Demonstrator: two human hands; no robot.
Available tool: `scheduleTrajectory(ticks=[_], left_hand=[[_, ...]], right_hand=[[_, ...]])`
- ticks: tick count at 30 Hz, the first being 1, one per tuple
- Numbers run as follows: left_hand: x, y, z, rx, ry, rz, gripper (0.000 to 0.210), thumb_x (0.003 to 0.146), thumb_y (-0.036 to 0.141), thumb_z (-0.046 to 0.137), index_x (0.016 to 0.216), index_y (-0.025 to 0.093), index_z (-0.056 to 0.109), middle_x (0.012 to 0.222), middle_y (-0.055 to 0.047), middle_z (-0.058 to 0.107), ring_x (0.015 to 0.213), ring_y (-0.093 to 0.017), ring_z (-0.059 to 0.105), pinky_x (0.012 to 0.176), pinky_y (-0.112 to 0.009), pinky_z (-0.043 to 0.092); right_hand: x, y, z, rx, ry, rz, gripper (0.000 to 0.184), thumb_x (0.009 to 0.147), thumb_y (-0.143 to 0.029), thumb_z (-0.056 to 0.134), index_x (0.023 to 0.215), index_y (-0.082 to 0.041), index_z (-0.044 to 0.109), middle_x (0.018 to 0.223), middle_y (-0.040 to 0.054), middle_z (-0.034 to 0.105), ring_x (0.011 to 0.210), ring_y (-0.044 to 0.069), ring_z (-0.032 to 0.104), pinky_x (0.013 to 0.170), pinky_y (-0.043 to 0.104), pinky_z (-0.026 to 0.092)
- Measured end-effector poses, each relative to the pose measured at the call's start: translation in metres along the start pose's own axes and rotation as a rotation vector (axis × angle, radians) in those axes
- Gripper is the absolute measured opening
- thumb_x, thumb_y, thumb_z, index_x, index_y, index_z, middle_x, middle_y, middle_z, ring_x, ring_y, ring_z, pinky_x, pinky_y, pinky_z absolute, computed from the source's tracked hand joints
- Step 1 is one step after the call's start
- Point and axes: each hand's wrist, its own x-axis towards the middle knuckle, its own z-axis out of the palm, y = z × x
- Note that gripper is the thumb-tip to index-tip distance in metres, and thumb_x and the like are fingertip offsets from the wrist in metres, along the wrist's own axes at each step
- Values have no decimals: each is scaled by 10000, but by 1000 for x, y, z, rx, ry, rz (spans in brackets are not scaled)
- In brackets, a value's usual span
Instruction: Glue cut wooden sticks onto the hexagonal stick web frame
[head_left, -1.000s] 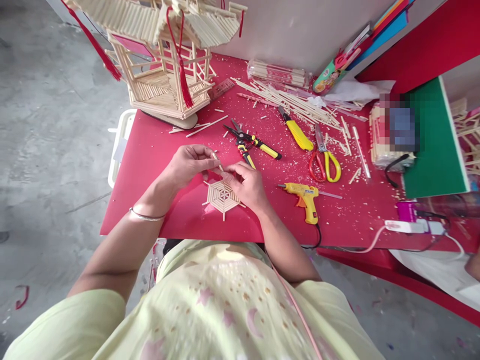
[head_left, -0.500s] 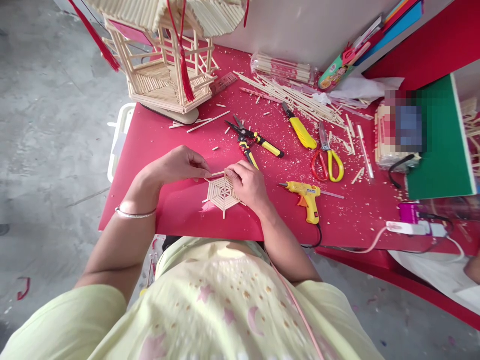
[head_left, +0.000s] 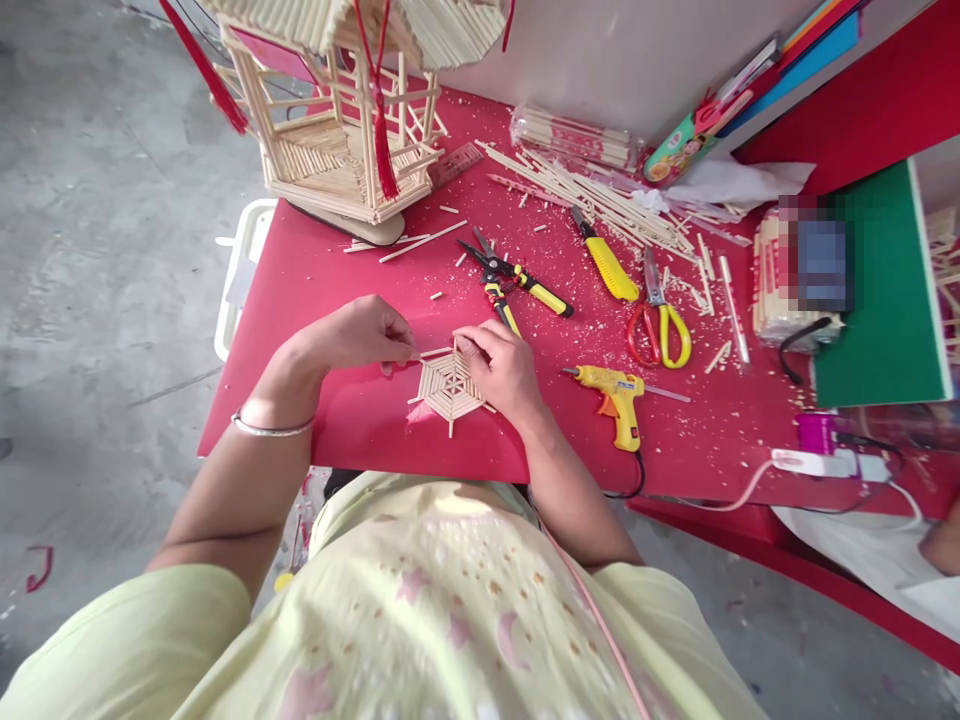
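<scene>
A small hexagonal lattice of thin wooden sticks (head_left: 453,392), patterned like a spider web, lies near the front edge of the red table. My left hand (head_left: 367,335) pinches at the lattice's upper left corner, at one end of a short stick lying along the far side. On the far right side, my right hand (head_left: 501,368) is closed with thumb and fingertips at the top corner, hiding part of the right edge. Just beyond my right hand lie pliers (head_left: 517,280) with yellow and black handles. A yellow glue gun (head_left: 615,398) rests on its side to the right.
A stick-built pavilion model (head_left: 345,150) with red tassels stands back left. Loose sticks (head_left: 592,195), a yellow utility knife (head_left: 609,266) and scissors (head_left: 660,320) lie among crumbs. A power strip (head_left: 817,462) is at the right edge, near another person's arm (head_left: 943,545).
The view has shifted slightly, moving the table's contents a little right and down. Both hands stay at the lattice's far side, with only a slight change in the left fingers.
</scene>
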Motion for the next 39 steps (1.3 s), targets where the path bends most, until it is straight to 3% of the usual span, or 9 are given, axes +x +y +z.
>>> scheduleTrajectory(ticks=[12, 16, 18, 21, 26, 29, 32, 36, 39], left_hand=[[-2, 5, 1, -36, 28, -18, 118, 709, 250, 706, 682, 227, 819, 585, -8, 725, 542, -144, 661, 536, -205, 486], [-2, 8, 5, -118, 99, 26, 132, 752, 313, 758, 739, 201, 827, 602, -34, 730, 528, -123, 620, 495, -197, 445], [1, 10, 12, -241, 177, 61, 168, 759, 350, 794, 773, 186, 828, 595, -43, 719, 500, -111, 582, 470, -203, 425], [11, 21, 29, -628, 366, 108, 230, 703, 369, 868, 761, 160, 794, 620, -46, 714, 489, -98, 568, 462, -207, 429], [26, 48, 63, -1128, 361, 145, 346, 580, 320, 958, 820, 166, 762, 696, -13, 715, 582, -87, 634, 507, -168, 488], [28, 57, 67, -1192, 371, 169, 363, 593, 336, 968, 828, 174, 744, 789, -11, 745, 678, -93, 682, 561, -158, 544], [26, 60, 60, -1117, 332, 204, 361, 641, 377, 949, 826, 170, 720, 892, -42, 773, 761, -133, 731, 581, -190, 589], [27, 58, 53, -1031, 319, 203, 387, 692, 426, 913, 921, 177, 725, 804, -36, 736, 739, -189, 758, 455, -192, 531], [30, 54, 53, -1044, 316, 214, 426, 709, 415, 902, 1028, 171, 760, 800, -32, 720, 699, -167, 734, 450, -196, 526]], right_hand=[[-1, -3, -3, 31, 2, 1, 310, 1065, -424, 520, 1167, -238, 746, 1048, 62, 730, 971, 186, 681, 903, 300, 503], [3, -6, -4, 105, -9, -22, 303, 1047, -451, 558, 1162, -248, 752, 1023, 53, 731, 952, 176, 686, 883, 289, 517], [5, -9, -6, 119, 53, 8, 290, 1051, -438, 552, 1075, -248, 770, 991, 50, 739, 931, 175, 691, 873, 293, 522], [10, -17, -11, 101, 217, 92, 312, 1044, -460, 554, 1032, -241, 776, 965, 60, 752, 876, 182, 694, 829, 305, 534], [15, -35, -23, 128, 285, 132, 351, 1058, -472, 514, 1049, -242, 779, 964, 61, 778, 863, 176, 715, 800, 291, 556], [15, -30, -45, 173, 155, 89, 340, 1058, -478, 518, 1163, -265, 760, 1083, 50, 794, 943, 166, 739, 824, 275, 564], [14, -2, -89, 7, 73, 128, 335, 1039, -482, 547, 1227, -287, 745, 1104, 53, 796, 907, 186, 747, 802, 306, 571], [10, 58, -158, -601, 139, 531, 450, 969, -302, 606, 1401, -181, 646, 1184, 196, 746, 914, 287, 739, 817, 436, 568], [6, 97, -187, -812, -97, 870, 633, 883, -311, 692, 1473, -127, 559, 1187, 251, 727, 1061, 364, 721, 885, 467, 549]])
